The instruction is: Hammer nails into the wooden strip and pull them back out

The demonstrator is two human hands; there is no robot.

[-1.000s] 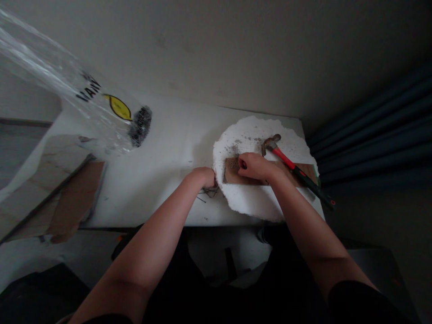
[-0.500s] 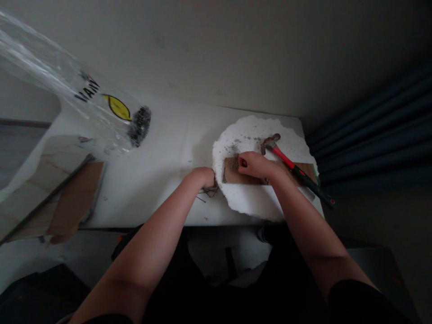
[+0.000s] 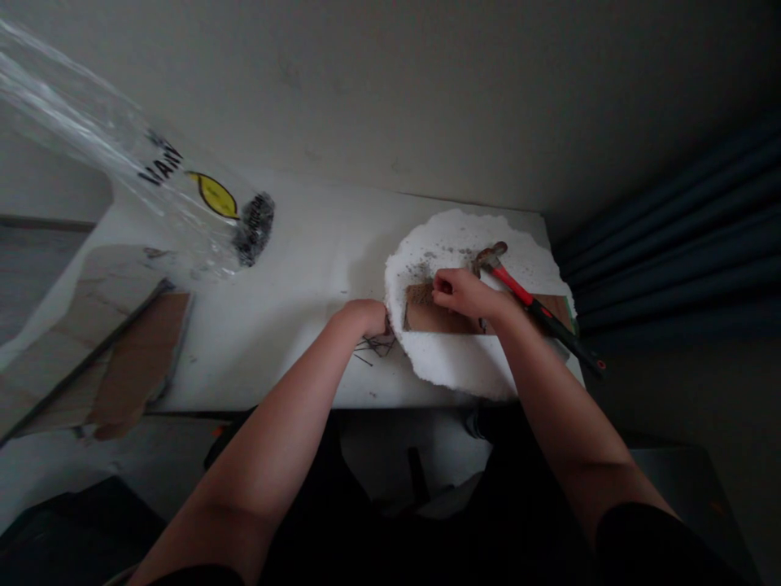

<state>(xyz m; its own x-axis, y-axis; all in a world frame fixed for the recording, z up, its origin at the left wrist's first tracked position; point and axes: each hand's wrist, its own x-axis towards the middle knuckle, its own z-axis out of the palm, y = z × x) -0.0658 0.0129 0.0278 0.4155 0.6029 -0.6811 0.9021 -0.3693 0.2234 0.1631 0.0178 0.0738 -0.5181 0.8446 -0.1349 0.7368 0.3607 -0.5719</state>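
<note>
My right hand (image 3: 457, 291) is closed in a pinch over the brown wooden board (image 3: 436, 319); whatever it may hold is too small to make out. Many small, thin pieces crowd the board's far left part, beside its fingertips. My left hand (image 3: 366, 316) reaches down at the left rim of the white foam slab (image 3: 457, 371), its fingers hidden beneath it. Thin dark nails (image 3: 379, 347) lie in a loose heap under and in front of that hand. A claw hammer (image 3: 518, 290) with a red and black handle rests across the slab and the board's right part.
A clear plastic bag (image 3: 183, 195) with a yellow mark lies on the white table (image 3: 311, 244) at the left. Nearer stands a brown panel (image 3: 140, 350) with a dark edge. Dark curtains (image 3: 683, 228) hang at the right, and a wall rises behind.
My right hand has shifted slightly up over the board, still pinched. The left hand stays at the nails with hardly any movement, and a little more of the heap shows.
</note>
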